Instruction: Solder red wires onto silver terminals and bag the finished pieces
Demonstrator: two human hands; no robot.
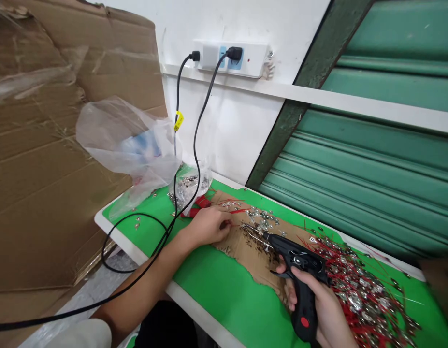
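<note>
My right hand (320,295) grips a black soldering gun (304,263) by its handle, which has a red dot near the bottom. The gun's thin metal tip points left over a brown cardboard strip (252,266), close to small metal discs (262,217) and dark scorch marks. Just left of that tip, my left hand (211,225) rests on the cardboard with its fingers pinched around what looks like a thin red wire (236,225). Red bundles (198,205) lie behind this hand.
A large pile of red wires with metal discs (361,290) covers the green table's right side. Clear plastic bags (129,137) stand at the left, by a big cardboard box (38,193). Black cables (200,130) hang from a wall power strip (231,58) and cross my left forearm.
</note>
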